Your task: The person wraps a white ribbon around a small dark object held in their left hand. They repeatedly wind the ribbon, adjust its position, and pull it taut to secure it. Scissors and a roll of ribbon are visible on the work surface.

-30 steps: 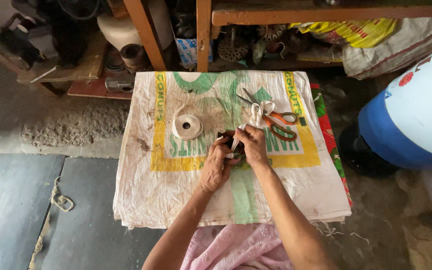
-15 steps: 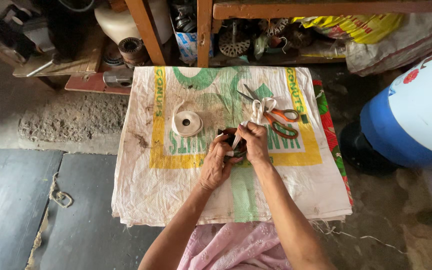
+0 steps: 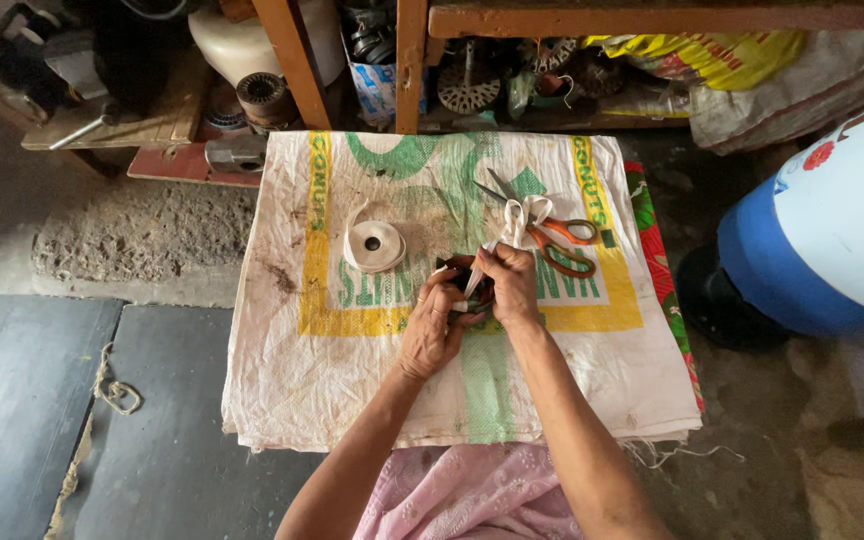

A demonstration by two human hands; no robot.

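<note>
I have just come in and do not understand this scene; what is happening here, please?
A person sits at a woven sack spread as a work surface. The left hand and right hand together hold a small dark part, with white tape running up from it. A tape roll lies to the left, orange-handled scissors just beyond the hands.

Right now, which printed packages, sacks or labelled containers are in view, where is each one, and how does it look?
Woven sack: spread flat under both hands, off-white with yellow border and green print.
Blue drum: at the right edge, blue with a white label panel and red mark.
Yellow bag: on the shelf, top right, crumpled, yellow with dark print.
Small packet: on the shelf, top centre, white and blue.
</note>
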